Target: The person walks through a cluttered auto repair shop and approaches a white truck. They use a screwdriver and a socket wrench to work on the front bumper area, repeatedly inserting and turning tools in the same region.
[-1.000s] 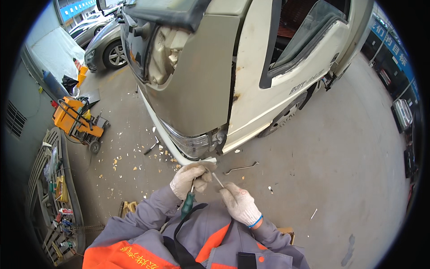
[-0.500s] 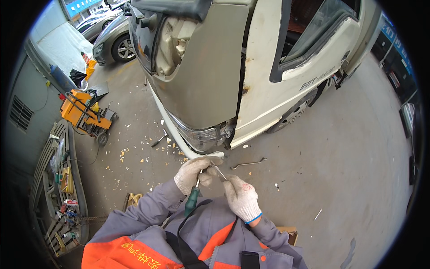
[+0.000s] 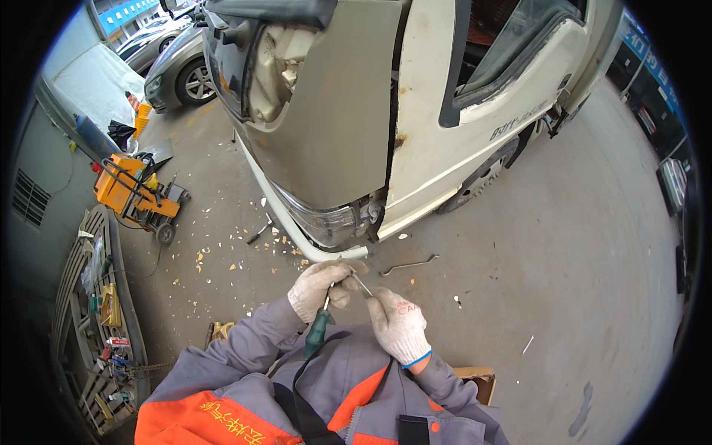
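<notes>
Both my hands wear white knit gloves and meet in front of my chest. My left hand (image 3: 315,288) is closed round a screwdriver whose dark green handle (image 3: 317,334) hangs below the fingers. Between my hands runs a thin metal rod (image 3: 361,282); my right hand (image 3: 399,322) pinches its lower end, and its upper end reaches my left fingertips. What else those fingertips hold is hidden. Just beyond my hands are the van's pale bumper strip (image 3: 348,254) and headlight (image 3: 326,226).
A cream van (image 3: 430,156) fills the far middle. An open-end wrench (image 3: 409,265), a dark-handled tool (image 3: 259,230) and paint flakes lie on the floor. An orange wheeled machine (image 3: 133,189) and a grille-like panel (image 3: 122,297) holding supplies stand left. A cardboard box (image 3: 478,378) sits beside my right arm.
The view has shifted slightly, so the van and floor sit a little further left and up. My hands keep almost the same pose and the same hold.
</notes>
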The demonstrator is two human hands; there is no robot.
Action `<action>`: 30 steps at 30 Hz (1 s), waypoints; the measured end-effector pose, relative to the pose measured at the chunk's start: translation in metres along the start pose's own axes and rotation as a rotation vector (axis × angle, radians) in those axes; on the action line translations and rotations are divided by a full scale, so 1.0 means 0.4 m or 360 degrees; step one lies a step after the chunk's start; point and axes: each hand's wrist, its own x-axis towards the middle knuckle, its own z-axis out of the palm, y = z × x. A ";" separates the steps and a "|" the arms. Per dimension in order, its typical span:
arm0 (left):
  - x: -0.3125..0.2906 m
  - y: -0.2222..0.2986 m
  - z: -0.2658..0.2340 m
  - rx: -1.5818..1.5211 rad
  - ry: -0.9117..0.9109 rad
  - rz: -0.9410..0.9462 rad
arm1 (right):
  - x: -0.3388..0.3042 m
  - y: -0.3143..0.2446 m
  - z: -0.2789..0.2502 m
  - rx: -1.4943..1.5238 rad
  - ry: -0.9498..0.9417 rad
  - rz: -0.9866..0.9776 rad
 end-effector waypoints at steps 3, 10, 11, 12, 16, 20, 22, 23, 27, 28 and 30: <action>0.002 -0.010 0.002 0.0031 -0.0017 0.0026 | -0.007 0.004 0.002 -0.0159 0.0095 -0.0069; 0.000 -0.004 0.030 0.0162 0.0097 -0.0021 | 0.013 0.006 -0.021 0.0174 -0.0219 0.0189; 0.000 -0.005 0.025 0.0150 0.0069 -0.0030 | 0.008 0.019 -0.016 0.0235 -0.0210 0.0129; 0.000 -0.006 0.023 0.0143 0.0046 -0.0034 | 0.007 0.036 -0.005 0.0300 -0.0200 0.0062; 0.008 -0.022 0.031 0.0521 0.0154 0.0074 | 0.005 0.032 -0.011 0.0374 -0.0240 0.0119; 0.015 -0.027 0.057 0.0761 0.0323 0.0113 | -0.011 0.051 0.037 0.0188 -0.0021 -0.0026; 0.021 -0.046 0.027 0.0740 0.0283 0.0182 | -0.010 0.044 0.042 -0.0015 0.0050 -0.0131; 0.022 -0.048 0.026 0.0801 0.0323 0.0200 | -0.007 0.038 0.035 -0.0157 -0.0030 -0.0125; 0.021 -0.059 0.010 0.0928 0.0313 0.0231 | -0.014 0.023 0.021 -0.0349 -0.0102 -0.0112; 0.022 -0.057 0.011 0.0975 0.0299 0.0223 | -0.012 0.025 0.015 -0.0303 -0.0149 -0.0077; 0.015 -0.059 0.021 0.1011 0.0361 0.0165 | -0.019 0.042 0.026 -0.0205 -0.0147 -0.0072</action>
